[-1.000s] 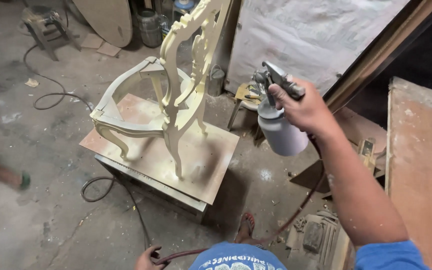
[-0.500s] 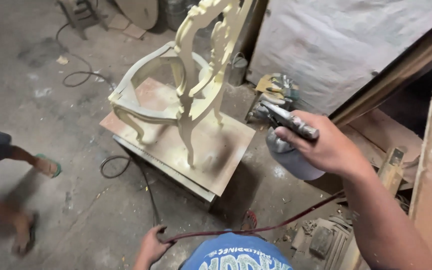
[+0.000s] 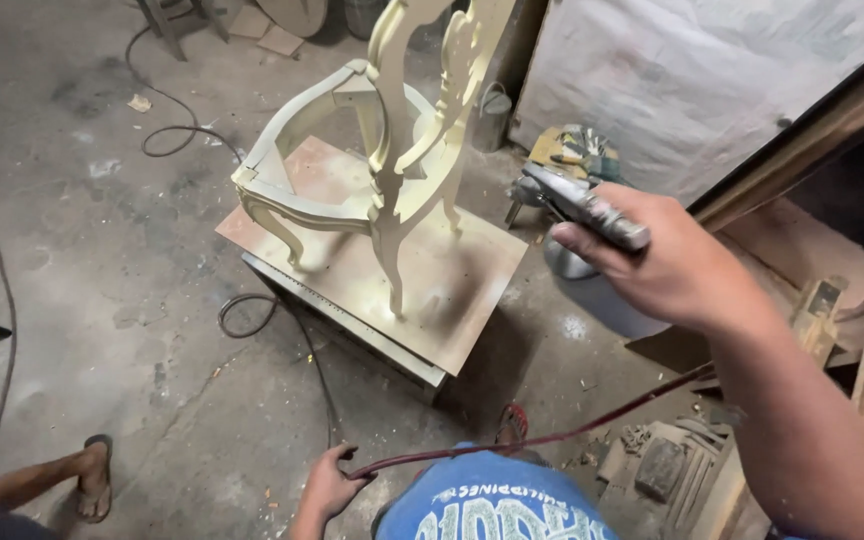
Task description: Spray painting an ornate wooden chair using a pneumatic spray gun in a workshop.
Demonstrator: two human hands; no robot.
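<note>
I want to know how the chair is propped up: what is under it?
The chair stands on a flat brown board stained with pale overspray. The board lies on a low box-like stand on the floor; what is inside that stand is hidden by the board.

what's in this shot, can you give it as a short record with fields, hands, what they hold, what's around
right hand: right hand gripped on a spray gun with a grey cup under it
left hand: left hand closed on a red hose
in front: pale carved chair frame, upright on a board over a low stand
floor: black cable looped beside the stand
other person: sandalled foot at lower left
</note>
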